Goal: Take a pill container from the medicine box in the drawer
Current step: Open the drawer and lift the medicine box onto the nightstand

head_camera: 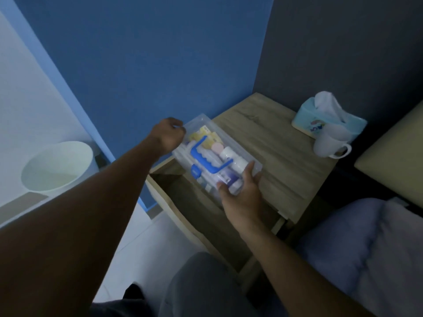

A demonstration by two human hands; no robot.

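Note:
A clear plastic medicine box (225, 136) with a blue handle (206, 154) is held over the left edge of a wooden nightstand, above the open drawer (183, 197). Its lid is closed; white bottles and yellow packets show through it. My left hand (169, 136) grips the box's far left end with the fingers curled. At the near right end, my right hand (240, 193) holds the box with the fingers spread under and against it. The dark drawer looks empty where I can see into it.
On the nightstand top (274, 138) stand a blue tissue box (327, 117) and a white mug (329, 143) at the far right. A white bin (57, 168) sits on the floor at left. A blue wall is behind, a bed with a pillow at right.

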